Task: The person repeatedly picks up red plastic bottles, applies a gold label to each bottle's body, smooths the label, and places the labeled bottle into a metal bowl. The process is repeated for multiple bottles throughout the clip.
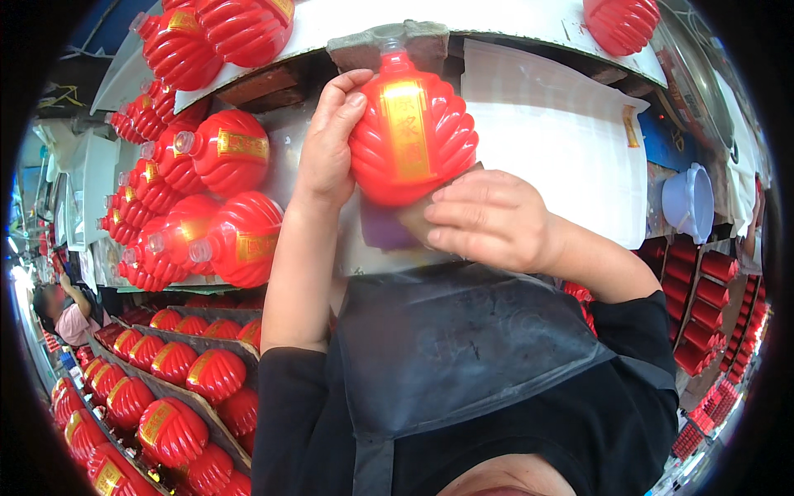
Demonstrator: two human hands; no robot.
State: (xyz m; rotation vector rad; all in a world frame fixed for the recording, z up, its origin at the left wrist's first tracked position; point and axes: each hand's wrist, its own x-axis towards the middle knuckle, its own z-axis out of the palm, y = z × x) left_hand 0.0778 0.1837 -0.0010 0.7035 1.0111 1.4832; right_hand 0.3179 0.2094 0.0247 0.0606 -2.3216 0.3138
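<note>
A shiny red ribbed bottle (455,136) with a gold label (407,128) lies before me. Its clear neck points away from me and rests in a grey block (356,51). My left hand (331,140) grips the bottle's left side near the shoulder, fingers curled. Below the bottle's lower right edge, my right hand (496,219) has its fingers stretched out flat. Their tips lie by a brownish flat piece (422,219) beside a purple patch (385,219); whether they touch the bottle I cannot tell.
More red bottles (236,153) lie at the left, and others (174,430) fill rows at the lower left. White sheeting (554,140) covers the surface to the right. A light blue bucket (688,202) stands beyond it. Another person (74,318) is at the far left.
</note>
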